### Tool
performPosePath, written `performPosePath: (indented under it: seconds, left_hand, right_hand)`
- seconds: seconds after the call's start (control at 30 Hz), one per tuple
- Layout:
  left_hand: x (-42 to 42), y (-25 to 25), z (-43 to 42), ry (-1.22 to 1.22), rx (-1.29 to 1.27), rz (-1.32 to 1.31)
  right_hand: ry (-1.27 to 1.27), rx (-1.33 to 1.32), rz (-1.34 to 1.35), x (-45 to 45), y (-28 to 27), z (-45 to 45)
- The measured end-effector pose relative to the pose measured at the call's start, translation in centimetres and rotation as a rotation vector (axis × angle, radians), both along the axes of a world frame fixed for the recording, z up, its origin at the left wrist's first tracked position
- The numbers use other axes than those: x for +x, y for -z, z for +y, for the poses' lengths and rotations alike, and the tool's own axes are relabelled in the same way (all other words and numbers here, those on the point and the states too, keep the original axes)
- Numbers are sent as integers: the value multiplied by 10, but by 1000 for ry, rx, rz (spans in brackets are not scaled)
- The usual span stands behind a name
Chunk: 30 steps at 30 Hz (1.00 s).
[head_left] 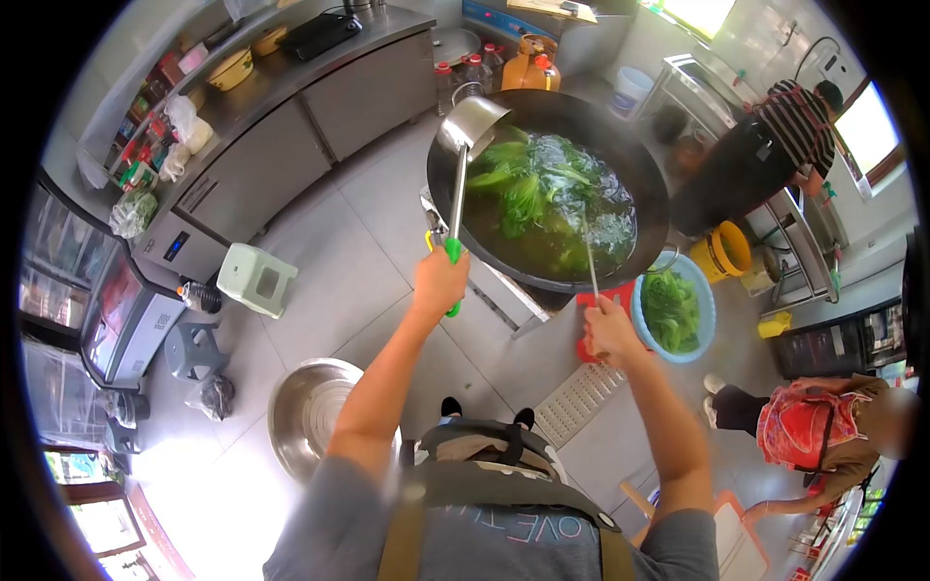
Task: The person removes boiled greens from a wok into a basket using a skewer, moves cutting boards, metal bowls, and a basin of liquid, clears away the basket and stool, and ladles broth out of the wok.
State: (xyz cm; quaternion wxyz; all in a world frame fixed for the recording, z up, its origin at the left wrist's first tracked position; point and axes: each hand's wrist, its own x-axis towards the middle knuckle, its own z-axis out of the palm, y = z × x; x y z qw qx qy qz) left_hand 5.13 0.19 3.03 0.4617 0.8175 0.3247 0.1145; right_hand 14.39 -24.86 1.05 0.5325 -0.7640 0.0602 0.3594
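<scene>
The left hand (441, 282) is wrapped around the green grip (453, 250) of a ladle (472, 121), its bowl raised beyond the hand at the wok's rim; whether the two touch cannot be told. The right hand (612, 331) is curled around the near end of a thin rod (590, 254), whose far end is lost in the liquid. Ahead of both hands, the wok (651, 160) contains leafy greens (523, 198) in bubbling liquid. The greens are probably light, soft and slippery, easily torn, and best lifted from beneath; the ladle is stiff, likely top-heavy when filled, and best held at its grip. The wok, presumably hot and heavy, has a high rim standing between the hands and the greens.

Just right of the right hand, a blue tub (712, 312) of more greens crowds that side; a red object lies below the hand. Nearer the wearer, a grate (579, 402) is set in the floor. Left of and behind the left hand lies a steel basin (291, 416). Farther left stands a pale stool (257, 279); farther right, a yellow bucket (715, 258). Beyond the left hand runs a worktop (383, 34); two other people occupy the far right.
</scene>
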Motion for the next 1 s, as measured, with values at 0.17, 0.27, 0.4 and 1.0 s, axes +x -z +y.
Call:
performPosePath:
  seconds: [0.17, 0.27, 0.4, 1.0]
  left_hand:
    - [7, 21, 3, 49, -227, 42]
    - [7, 18, 4, 89, -290, 82]
    - [10, 25, 0, 105, -292, 195]
    - [-41, -24, -54, 80, -99, 63]
  right_hand:
    - [-37, 79, 86, -10, 5, 30]
    - [52, 252, 224, -11, -10, 38]
    - [231, 644, 561, 0, -12, 28]
    - [315, 1358, 934, -40, -60, -35]
